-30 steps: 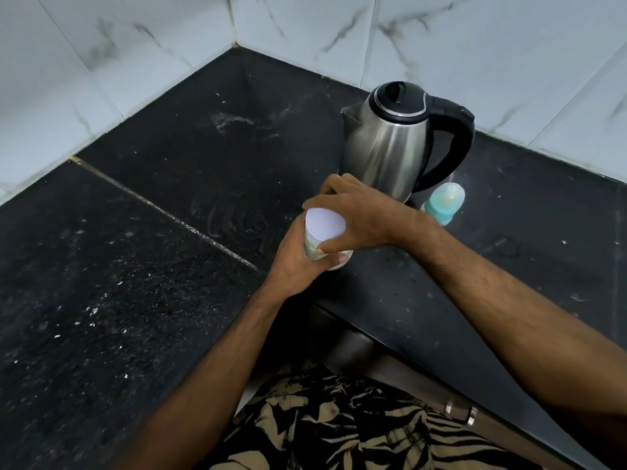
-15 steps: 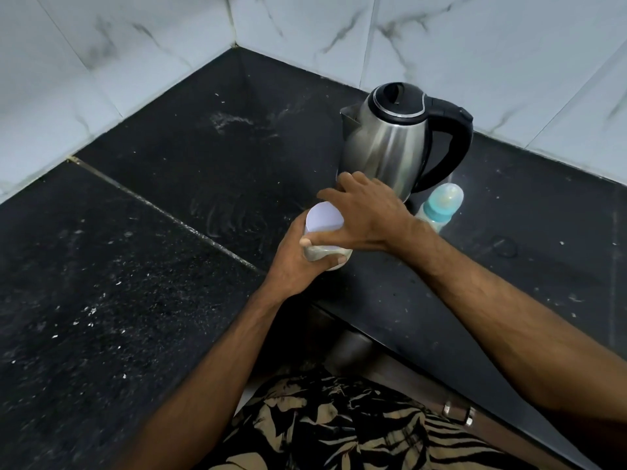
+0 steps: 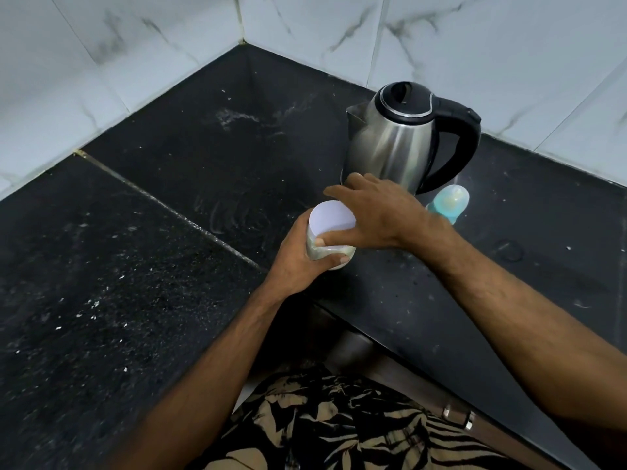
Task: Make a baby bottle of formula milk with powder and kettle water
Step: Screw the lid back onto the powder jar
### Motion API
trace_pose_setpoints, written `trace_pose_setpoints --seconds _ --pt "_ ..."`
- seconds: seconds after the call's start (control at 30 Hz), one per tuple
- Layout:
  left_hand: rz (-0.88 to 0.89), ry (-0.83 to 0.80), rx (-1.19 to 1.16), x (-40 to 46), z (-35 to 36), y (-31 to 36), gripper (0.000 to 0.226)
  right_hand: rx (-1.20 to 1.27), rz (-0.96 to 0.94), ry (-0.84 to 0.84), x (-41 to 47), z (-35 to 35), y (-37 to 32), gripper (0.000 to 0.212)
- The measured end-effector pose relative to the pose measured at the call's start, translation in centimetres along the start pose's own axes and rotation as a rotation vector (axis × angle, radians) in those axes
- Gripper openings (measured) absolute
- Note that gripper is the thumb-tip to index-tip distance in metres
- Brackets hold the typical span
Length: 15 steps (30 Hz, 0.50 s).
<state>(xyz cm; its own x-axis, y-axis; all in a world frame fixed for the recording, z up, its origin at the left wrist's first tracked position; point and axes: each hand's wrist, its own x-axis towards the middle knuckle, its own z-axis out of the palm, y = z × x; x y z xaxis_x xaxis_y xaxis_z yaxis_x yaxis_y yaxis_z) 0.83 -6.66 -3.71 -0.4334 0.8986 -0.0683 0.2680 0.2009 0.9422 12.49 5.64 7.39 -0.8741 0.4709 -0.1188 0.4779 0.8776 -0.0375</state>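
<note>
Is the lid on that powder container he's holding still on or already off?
On. The white lid covers the top of the powder container, the right hand gripping its rim.

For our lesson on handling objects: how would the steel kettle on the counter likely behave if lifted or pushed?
The kettle looks rigid, since its body is polished steel. It probably feels heavy for its size if filled, though its closed lid hides the water level. Its smooth wall may be slippery, so the black handle seems the safer hold. Its wide base suggests it would slide rather than tip on the counter.
</note>
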Motion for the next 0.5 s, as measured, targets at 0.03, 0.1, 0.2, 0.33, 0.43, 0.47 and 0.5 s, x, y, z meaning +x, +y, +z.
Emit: trace_pose_setpoints --seconds 0.03,0.1,0.2,0.33,0.43,0.47,0.5 --pt "-0.003 -0.001 0.006 0.0 0.0 0.0 0.087 0.009 -0.011 0.018 -0.1 -0.1 0.0 0.088" --pt "-0.006 -0.005 0.012 -0.1 0.0 0.1 0.087 0.173 -0.071 -0.04 -0.1 -0.4 0.4 0.082" --pt "-0.019 -0.016 0.013 -0.1 0.0 0.3 0.092 0.316 -0.152 -0.181 0.1 -0.1 0.6 0.08" --pt "-0.007 0.003 0.017 -0.1 0.0 0.3 0.091 0.038 0.001 0.018 -0.1 0.6 0.2 0.082" --pt "-0.007 0.002 0.008 -0.2 0.0 0.4 0.091 0.052 -0.02 0.05 -0.2 0.6 0.5 0.081" --pt "-0.007 0.002 0.003 -0.2 -0.1 0.4 0.091 0.148 -0.072 -0.005 -0.1 0.6 0.6 0.079" --pt "-0.007 0.003 0.004 -0.2 0.0 0.4 0.091 0.249 -0.124 -0.072 0.0 0.7 0.7 0.08"
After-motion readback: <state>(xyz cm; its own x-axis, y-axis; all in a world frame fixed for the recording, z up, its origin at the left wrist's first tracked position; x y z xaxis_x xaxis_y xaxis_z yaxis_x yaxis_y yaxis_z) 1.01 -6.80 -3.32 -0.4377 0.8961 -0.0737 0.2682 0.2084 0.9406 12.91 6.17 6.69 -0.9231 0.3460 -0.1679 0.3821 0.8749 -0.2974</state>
